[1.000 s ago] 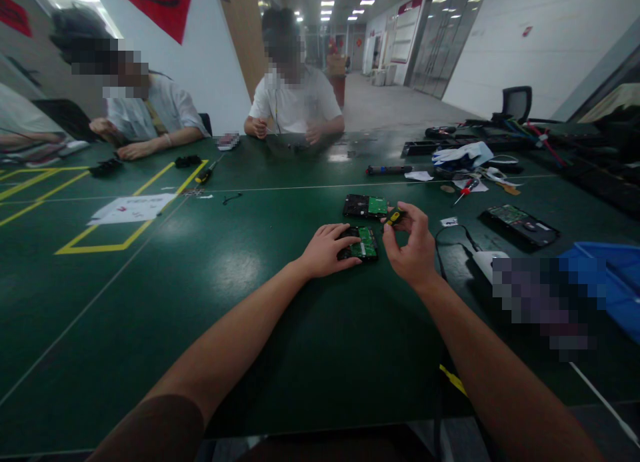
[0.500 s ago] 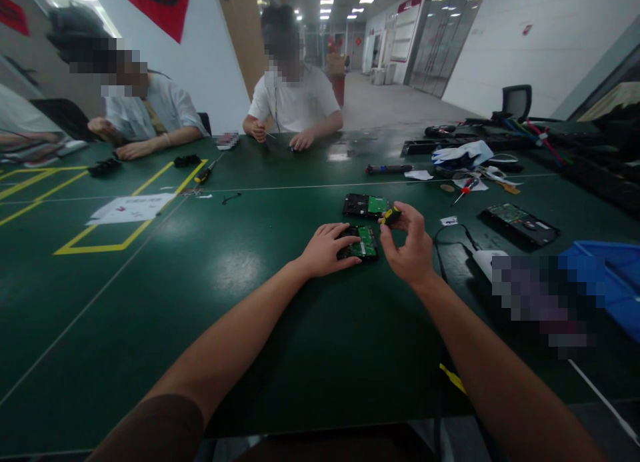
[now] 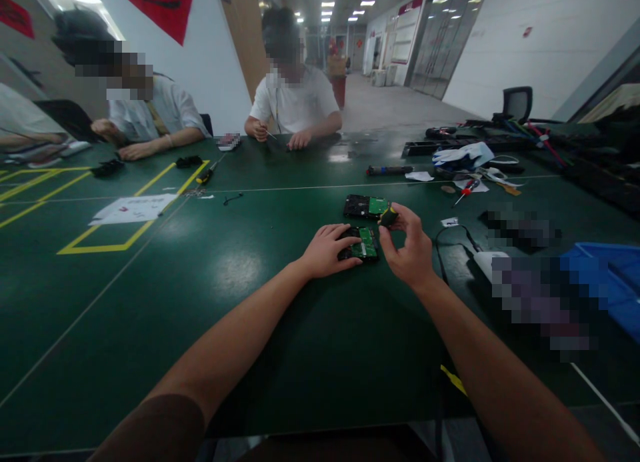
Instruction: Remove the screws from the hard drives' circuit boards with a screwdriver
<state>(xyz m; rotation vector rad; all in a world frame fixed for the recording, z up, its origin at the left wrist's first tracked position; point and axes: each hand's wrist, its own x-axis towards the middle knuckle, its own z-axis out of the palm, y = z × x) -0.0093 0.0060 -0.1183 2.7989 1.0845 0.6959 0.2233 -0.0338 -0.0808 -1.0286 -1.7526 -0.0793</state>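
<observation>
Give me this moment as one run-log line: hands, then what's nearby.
left hand: resting on near hard drive | right hand: pinching black-and-yellow tool handle | just beyond: second hard drive

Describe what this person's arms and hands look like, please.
The left hand and right hand are bare, with no gloves, rings or watches visible. A dark sleeve covers the upper part of the left arm; none can be made out on the right arm.
</observation>
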